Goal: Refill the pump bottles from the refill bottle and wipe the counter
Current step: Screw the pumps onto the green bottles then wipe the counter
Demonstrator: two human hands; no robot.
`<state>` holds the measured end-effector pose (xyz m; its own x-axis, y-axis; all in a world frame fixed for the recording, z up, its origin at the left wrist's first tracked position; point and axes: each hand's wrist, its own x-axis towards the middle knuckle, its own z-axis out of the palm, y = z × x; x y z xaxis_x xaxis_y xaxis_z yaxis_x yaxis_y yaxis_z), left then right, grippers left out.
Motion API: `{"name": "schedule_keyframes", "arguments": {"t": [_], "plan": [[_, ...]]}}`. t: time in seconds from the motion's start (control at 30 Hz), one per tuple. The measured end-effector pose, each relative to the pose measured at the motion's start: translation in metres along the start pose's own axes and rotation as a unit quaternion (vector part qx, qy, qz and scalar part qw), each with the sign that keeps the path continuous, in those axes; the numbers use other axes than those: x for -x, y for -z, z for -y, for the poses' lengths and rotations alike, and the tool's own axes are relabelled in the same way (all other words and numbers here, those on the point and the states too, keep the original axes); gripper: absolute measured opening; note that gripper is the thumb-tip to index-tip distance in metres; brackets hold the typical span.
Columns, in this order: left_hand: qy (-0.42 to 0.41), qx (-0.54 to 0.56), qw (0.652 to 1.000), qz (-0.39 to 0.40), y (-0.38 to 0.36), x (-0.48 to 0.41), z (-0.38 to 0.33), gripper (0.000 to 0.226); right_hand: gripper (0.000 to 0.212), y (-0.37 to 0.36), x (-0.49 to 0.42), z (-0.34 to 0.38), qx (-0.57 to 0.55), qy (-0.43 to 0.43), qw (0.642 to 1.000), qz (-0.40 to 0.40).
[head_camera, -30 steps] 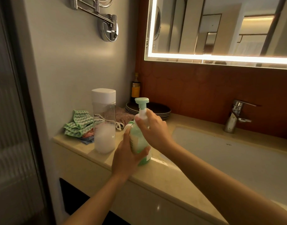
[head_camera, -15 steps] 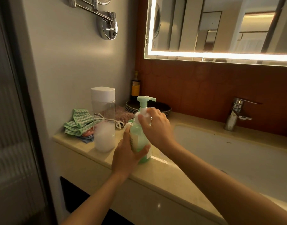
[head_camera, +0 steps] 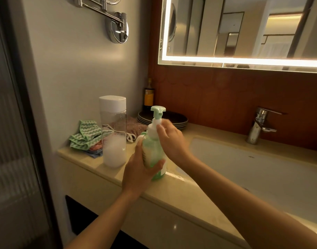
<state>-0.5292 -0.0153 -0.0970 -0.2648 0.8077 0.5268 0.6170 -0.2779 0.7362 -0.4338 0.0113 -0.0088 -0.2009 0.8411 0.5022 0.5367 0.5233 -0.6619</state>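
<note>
Upright near the front edge of the counter [head_camera: 181, 194] stands the green pump bottle [head_camera: 151, 150]. The left hand [head_camera: 136, 175] is wrapped round its body, and the blurred right hand [head_camera: 172, 141] apparently curls its fingers about the white collar. Just beside it on the left is the clear, white-capped refill bottle [head_camera: 113, 133], with folded cloths [head_camera: 86, 135] and dark plates [head_camera: 174, 119] behind. Rightward, a white sink [head_camera: 262, 177] and chrome faucet [head_camera: 258, 128] sit under a lit mirror [head_camera: 244, 29].

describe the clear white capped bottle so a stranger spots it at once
From the lit mirror, drop to the beige counter left of the sink. Near its left end, beside the green zigzag cloth, stands the clear bottle. Unlike the green pump bottle next to it, it is see-through, with a flat white cap and no pump.
</note>
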Motion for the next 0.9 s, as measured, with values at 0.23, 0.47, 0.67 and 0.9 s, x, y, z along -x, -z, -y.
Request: {"name": "schedule_keyframes", "arguments": {"t": [0.23, 0.47, 0.67, 0.9], "plan": [[-0.004, -0.007, 1.000, -0.002, 0.001, -0.001, 0.002, 0.094, 0.044, 0.002, 0.008, -0.003, 0.116, 0.027, 0.988, -0.100], [0.004, -0.021, 1.000, -0.001, -0.001, -0.001, 0.002, 0.096, 0.058, -0.004, 0.006, -0.003, 0.132, 0.022, 0.991, -0.009], [-0.002, -0.006, 1.000, -0.005, 0.000, -0.002, 0.004, 0.094, 0.043, -0.003, 0.009, -0.002, 0.102, 0.060, 0.990, -0.078], [0.002, -0.007, 1.000, 0.004, -0.001, -0.001, 0.003, 0.094, 0.040, 0.000, -0.003, -0.001, 0.063, -0.005, 0.998, -0.020]]}}
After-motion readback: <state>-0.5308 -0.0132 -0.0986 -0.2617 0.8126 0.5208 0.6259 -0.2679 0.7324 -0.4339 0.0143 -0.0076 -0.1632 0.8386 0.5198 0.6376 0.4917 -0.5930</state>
